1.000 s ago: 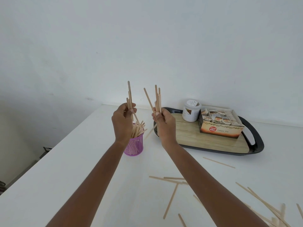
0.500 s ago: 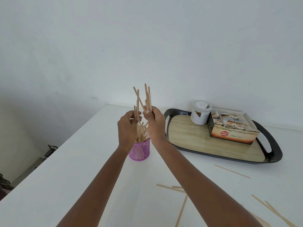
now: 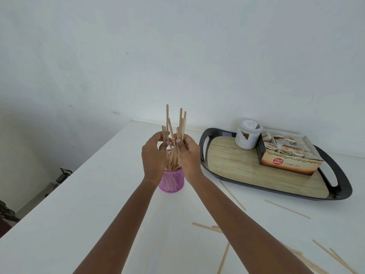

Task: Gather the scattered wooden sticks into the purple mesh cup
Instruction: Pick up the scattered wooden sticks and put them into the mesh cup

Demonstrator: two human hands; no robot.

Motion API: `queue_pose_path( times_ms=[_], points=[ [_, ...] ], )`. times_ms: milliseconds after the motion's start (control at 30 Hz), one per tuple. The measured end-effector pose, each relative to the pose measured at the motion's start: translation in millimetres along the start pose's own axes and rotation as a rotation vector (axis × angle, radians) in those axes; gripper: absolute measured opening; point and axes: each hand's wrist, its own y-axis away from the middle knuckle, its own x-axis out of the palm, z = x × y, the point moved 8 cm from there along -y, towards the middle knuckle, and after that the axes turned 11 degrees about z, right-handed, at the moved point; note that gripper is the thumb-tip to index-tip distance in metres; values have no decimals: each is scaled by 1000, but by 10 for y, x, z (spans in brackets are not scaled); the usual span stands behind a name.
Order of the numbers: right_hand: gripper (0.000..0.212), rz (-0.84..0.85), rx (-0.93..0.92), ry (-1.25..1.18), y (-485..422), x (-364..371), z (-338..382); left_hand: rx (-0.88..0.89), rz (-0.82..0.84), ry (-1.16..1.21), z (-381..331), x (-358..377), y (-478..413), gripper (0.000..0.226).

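The purple mesh cup [image 3: 171, 181] stands on the white table with several wooden sticks in it. Directly above the cup, my left hand [image 3: 153, 157] and my right hand [image 3: 189, 154] face each other and pinch a bundle of wooden sticks [image 3: 173, 127] held upright, its lower ends reaching down into the cup. The hands hide the cup's rim in part. Several loose sticks [image 3: 232, 192] lie scattered on the table to the right and near the bottom right corner.
A black tray [image 3: 335, 176] with a wood-look base sits at the right, holding a white jar [image 3: 247, 136] and an open tea-bag box [image 3: 288, 155]. The table's left edge [image 3: 83, 167] drops to the floor. A white wall rises behind.
Both hands have come together over the cup. The two separate bunches of sticks are now one upright bundle lowered toward the cup. The camera has shifted slightly.
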Motion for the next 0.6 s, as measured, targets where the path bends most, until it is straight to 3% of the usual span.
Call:
queue_pose_path(
  times_ms=[300,600],
  points=[
    [17,60,45,156,9,-31,-13,-74,34,176,155,59,-5,24],
    [27,31,-76,267,24,-46,166,-95,-37,311,198,103,19,42]
  ],
)
